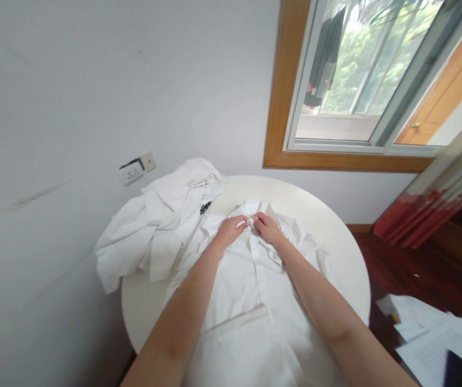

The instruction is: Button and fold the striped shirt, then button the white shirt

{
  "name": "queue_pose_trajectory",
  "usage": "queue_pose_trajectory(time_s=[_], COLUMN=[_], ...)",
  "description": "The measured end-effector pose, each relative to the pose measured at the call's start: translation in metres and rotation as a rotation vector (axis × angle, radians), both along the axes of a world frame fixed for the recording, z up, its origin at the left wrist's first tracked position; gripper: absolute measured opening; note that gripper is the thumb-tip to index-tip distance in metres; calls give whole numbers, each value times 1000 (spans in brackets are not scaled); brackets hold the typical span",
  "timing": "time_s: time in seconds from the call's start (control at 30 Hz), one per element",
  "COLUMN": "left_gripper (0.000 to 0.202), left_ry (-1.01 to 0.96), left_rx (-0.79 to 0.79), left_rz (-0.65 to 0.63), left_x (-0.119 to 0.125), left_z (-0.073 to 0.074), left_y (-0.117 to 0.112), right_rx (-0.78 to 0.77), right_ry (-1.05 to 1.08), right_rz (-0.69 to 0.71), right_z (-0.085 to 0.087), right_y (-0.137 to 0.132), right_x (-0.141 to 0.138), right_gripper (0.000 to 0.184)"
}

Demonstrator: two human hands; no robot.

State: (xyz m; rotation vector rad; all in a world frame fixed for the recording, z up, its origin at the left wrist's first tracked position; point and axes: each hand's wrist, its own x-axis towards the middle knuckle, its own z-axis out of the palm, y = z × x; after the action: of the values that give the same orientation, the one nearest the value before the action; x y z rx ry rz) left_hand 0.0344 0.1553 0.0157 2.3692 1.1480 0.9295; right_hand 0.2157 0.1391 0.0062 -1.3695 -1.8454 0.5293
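A white shirt (251,279) lies spread flat on a round white table (331,231), its collar toward the wall. My left hand (231,230) and my right hand (267,227) meet at the top of the shirt's front placket, just below the collar. Both pinch the fabric there with fingertips nearly touching. My forearms stretch over the shirt's body.
A heap of crumpled white clothes (158,226) hangs over the table's left edge by the wall. A wall socket (134,171) sits above it. A wood-framed window (360,86) is at the right. Papers (428,333) lie on the dark floor at lower right.
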Motion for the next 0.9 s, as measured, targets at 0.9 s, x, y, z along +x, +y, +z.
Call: queue_pose_trajectory(time_s=[0.9], left_gripper=[38], left_ry=[-97], left_rx=[-207], left_rz=[-78], left_x=[-2], left_z=[-10], left_y=[10], right_rx=[-54], right_ry=[187], right_rz=[181], right_z=[3], right_y=[-2], right_x=[-3], right_gripper=[19])
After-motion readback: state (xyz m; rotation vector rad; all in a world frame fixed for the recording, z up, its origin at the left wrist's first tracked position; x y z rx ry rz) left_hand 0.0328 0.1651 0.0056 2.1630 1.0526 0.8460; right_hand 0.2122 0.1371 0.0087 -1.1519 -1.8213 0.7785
